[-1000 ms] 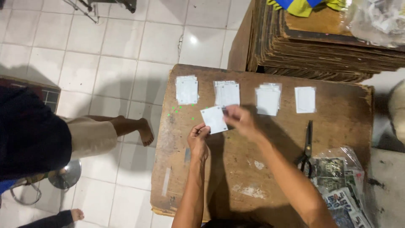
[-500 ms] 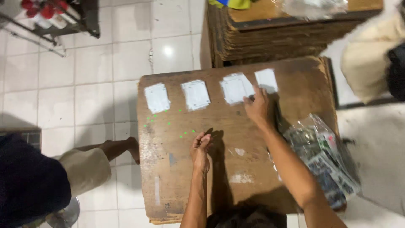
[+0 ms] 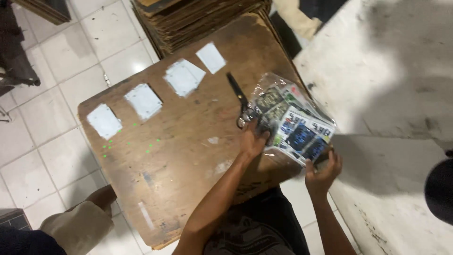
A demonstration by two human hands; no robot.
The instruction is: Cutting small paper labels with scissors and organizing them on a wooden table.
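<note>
A clear plastic bag of printed packets (image 3: pixel 295 123) lies at the right edge of a worn wooden board (image 3: pixel 179 160). My left hand (image 3: pixel 252 139) rests on the bag's left edge, fingers curled over it, just below the handles of black scissors (image 3: pixel 239 101). My right hand (image 3: pixel 323 170) grips the bag's near right corner from below. Several white paper rectangles lie in a row along the board's far side: one at the left (image 3: pixel 104 121), one beside it (image 3: pixel 143 100), an overlapping pair (image 3: pixel 183 76) and one at the right (image 3: pixel 210 57).
A stack of brown boards (image 3: pixel 198 16) stands beyond the table. Another person's foot and trouser leg (image 3: pixel 89 217) are at the lower left on the white tiled floor (image 3: pixel 42 151). A pale concrete surface (image 3: pixel 391 85) lies to the right.
Both hands have left the white papers and moved right to the plastic bag. The view has swung right and tilted, and the scissors now lie in plain sight.
</note>
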